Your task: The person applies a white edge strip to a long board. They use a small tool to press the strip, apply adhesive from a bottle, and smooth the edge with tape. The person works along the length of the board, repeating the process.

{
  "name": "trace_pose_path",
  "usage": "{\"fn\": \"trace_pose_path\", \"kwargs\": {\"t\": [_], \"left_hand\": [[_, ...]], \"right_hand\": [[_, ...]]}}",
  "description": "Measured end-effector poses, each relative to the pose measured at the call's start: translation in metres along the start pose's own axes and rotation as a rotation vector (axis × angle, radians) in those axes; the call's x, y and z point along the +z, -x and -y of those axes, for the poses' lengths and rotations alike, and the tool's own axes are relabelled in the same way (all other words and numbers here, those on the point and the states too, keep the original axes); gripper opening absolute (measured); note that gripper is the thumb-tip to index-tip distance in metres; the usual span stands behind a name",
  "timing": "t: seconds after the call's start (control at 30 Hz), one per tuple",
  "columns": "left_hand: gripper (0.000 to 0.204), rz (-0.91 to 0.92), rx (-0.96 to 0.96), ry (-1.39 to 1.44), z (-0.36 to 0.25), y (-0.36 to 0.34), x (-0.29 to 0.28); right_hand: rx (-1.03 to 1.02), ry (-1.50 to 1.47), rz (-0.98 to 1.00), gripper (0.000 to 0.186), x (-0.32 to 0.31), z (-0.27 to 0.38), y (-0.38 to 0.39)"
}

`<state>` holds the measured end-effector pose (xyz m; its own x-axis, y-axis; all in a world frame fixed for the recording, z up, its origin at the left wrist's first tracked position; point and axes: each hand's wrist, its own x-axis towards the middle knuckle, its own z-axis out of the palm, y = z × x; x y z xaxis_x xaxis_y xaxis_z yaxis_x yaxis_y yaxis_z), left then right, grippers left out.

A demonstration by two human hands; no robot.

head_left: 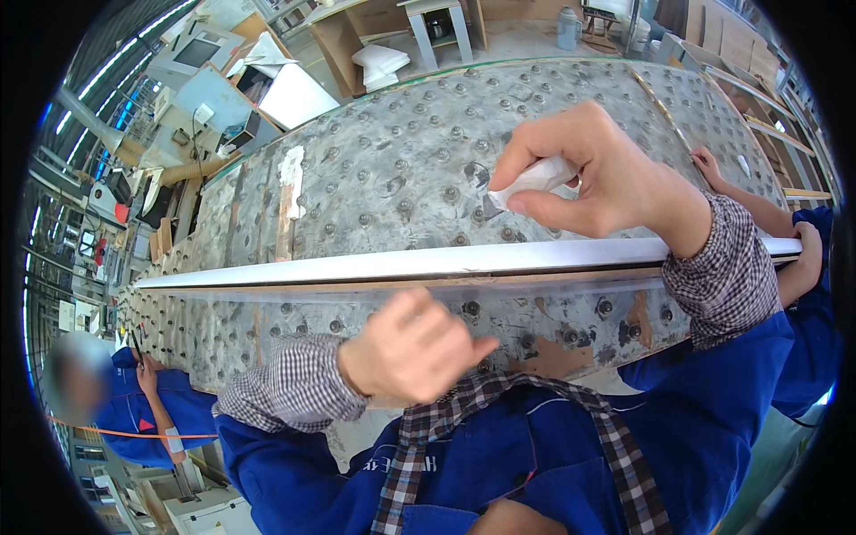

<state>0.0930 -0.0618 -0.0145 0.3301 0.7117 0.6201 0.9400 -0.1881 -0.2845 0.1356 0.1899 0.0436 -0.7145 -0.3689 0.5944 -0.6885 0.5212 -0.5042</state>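
Note:
A wad of white cloth or paper (540,181) with a grey, smudged tip is pinched between the thumb and fingers of my right hand (593,169). That hand is raised above the far side of a long board (401,264), which has a white edge and a brown strip along its near side. The board stretches across the table from far left to right. My left hand (415,348) hovers on the near side of the board, apart from it. Its fingers are curled and blurred with the thumb sticking out, and whatever they might hold is hidden.
The metal worktable (374,183) is studded with small round ball rollers. At right, a co-worker's hand (807,259) touches the board's end, and another hand rests farther back by a thin strip (660,105). A second co-worker (147,401) stands at left near an orange hose (134,434).

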Motion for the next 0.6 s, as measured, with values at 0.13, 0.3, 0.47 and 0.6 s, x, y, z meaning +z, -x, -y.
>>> {"fn": "trace_pose_path", "kwargs": {"t": [0.13,0.3,0.47,0.6], "left_hand": [[0.02,0.031,-0.489,0.15,0.027,-0.009,-0.009],[0.02,0.169,-0.612,0.557,0.044,-0.023,-0.013],[0.018,0.241,-0.482,0.462,0.045,-0.025,-0.023],[0.02,0.208,-0.433,0.426,0.043,-0.017,-0.024]], "right_hand": [[0.046,0.01,0.029,0.012,0.0,-0.001,0.002],[0.053,0.018,0.045,0.012,-0.001,-0.001,0.001],[0.058,0.029,0.025,0.012,0.0,-0.004,0.003],[0.064,0.033,0.03,0.012,-0.001,-0.004,0.003]]}}
